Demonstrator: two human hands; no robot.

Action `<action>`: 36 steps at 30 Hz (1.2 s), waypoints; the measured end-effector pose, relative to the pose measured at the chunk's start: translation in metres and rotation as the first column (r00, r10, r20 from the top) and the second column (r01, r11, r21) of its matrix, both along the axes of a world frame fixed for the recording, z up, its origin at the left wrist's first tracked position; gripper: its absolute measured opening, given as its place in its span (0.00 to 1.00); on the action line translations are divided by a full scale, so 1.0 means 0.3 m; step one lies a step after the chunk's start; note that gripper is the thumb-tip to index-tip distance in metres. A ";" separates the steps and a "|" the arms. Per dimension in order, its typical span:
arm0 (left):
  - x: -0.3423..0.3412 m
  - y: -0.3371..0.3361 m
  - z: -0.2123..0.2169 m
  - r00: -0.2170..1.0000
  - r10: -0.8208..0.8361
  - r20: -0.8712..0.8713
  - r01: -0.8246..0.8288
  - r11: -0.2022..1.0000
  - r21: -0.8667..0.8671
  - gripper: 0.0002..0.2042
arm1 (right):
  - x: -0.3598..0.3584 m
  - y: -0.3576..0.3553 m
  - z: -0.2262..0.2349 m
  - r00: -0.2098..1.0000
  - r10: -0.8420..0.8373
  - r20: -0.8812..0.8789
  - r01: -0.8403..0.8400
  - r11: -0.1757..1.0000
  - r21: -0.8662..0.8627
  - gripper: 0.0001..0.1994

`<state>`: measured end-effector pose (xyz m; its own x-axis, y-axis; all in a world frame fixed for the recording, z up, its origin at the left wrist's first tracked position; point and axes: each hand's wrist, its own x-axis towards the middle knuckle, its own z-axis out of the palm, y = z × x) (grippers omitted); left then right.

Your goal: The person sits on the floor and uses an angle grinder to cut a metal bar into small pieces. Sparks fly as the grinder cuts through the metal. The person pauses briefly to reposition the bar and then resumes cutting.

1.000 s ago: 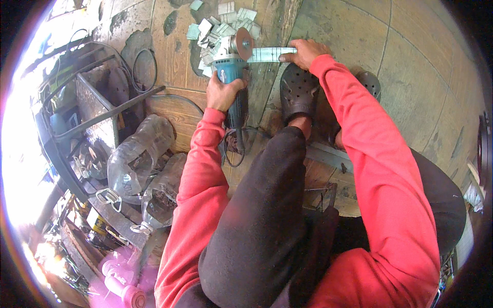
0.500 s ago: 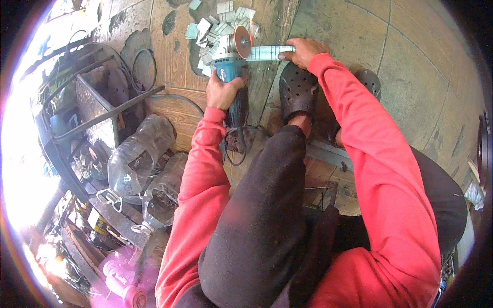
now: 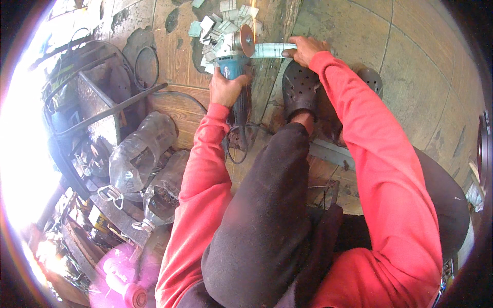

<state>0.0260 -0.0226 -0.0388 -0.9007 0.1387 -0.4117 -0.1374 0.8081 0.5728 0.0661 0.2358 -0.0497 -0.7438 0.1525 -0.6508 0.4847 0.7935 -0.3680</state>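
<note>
My left hand [image 3: 226, 90] is closed around the blue-green body of an angle grinder [image 3: 232, 65], near its grey head. The reddish-brown disc [image 3: 247, 40] stands upright at the near end of a pale flat metal strip [image 3: 270, 50] marked with dark cross lines. Orange sparks streak from the disc. At the strip's other end, my right hand [image 3: 309, 51] pinches it, just beyond the toe of my brown clog [image 3: 300, 87]. Several small square cut pieces [image 3: 228, 19] lie heaped on the floor behind the grinder head. Whether the disc is through the strip is hard to make out.
A wooden board [image 3: 272, 77] lies under the strip. The grinder's black cord [image 3: 187, 98] runs left toward a metal frame [image 3: 110, 110]. Cut-open clear plastic bottles [image 3: 144, 149] and a pink container [image 3: 120, 274] are at my left. A metal bar [image 3: 331, 154] lies by my feet.
The whole view has shifted slightly. Both hands keep their grips on the grinder and the strip, and sparks now show more brightly above and below the disc.
</note>
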 end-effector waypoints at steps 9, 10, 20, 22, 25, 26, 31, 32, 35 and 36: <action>0.009 0.024 0.061 1.000 -0.009 0.026 0.010 0.999 -0.050 0.30 | -0.014 -0.007 -0.005 1.000 -0.016 0.021 0.016 1.000 -0.018 0.21; 0.008 0.026 0.067 0.999 -0.008 0.035 0.010 0.998 -0.055 0.31 | -0.015 -0.008 -0.006 1.000 -0.010 0.026 0.011 1.000 -0.013 0.21; -0.012 0.031 0.062 0.999 -0.028 0.042 0.031 0.997 -0.077 0.35 | -0.030 -0.011 -0.027 1.000 -0.026 0.012 0.026 0.999 -0.046 0.22; -0.023 0.034 0.050 0.998 -0.021 0.053 0.025 0.996 -0.082 0.37 | -0.033 -0.010 -0.020 1.000 -0.015 0.010 0.015 0.998 -0.055 0.23; -0.046 0.043 0.023 0.995 -0.007 0.104 0.021 0.991 -0.130 0.43 | -0.028 -0.009 -0.012 0.999 -0.022 0.045 0.024 0.999 -0.024 0.23; -0.045 0.041 0.018 0.996 -0.016 0.082 0.027 0.990 -0.139 0.43 | -0.026 -0.009 -0.012 0.999 -0.022 0.036 0.023 1.000 -0.018 0.23; -0.022 0.017 0.016 0.999 -0.045 0.018 0.047 0.986 -0.162 0.43 | -0.031 -0.012 -0.033 0.996 -0.054 -0.065 0.046 0.992 -0.119 0.18; -0.013 0.011 0.018 0.999 -0.035 0.035 0.040 0.988 -0.147 0.42 | -0.029 -0.012 -0.038 0.998 -0.035 -0.053 0.030 0.995 -0.098 0.19; 0.001 -0.002 0.022 0.999 -0.036 0.033 0.040 0.993 -0.114 0.40 | -0.029 -0.002 -0.039 1.000 0.010 -0.024 -0.011 0.998 -0.065 0.22; 0.005 -0.005 0.023 0.999 -0.049 0.021 0.051 0.993 -0.110 0.39 | -0.030 0.001 -0.036 1.000 0.019 -0.016 -0.020 0.997 -0.075 0.22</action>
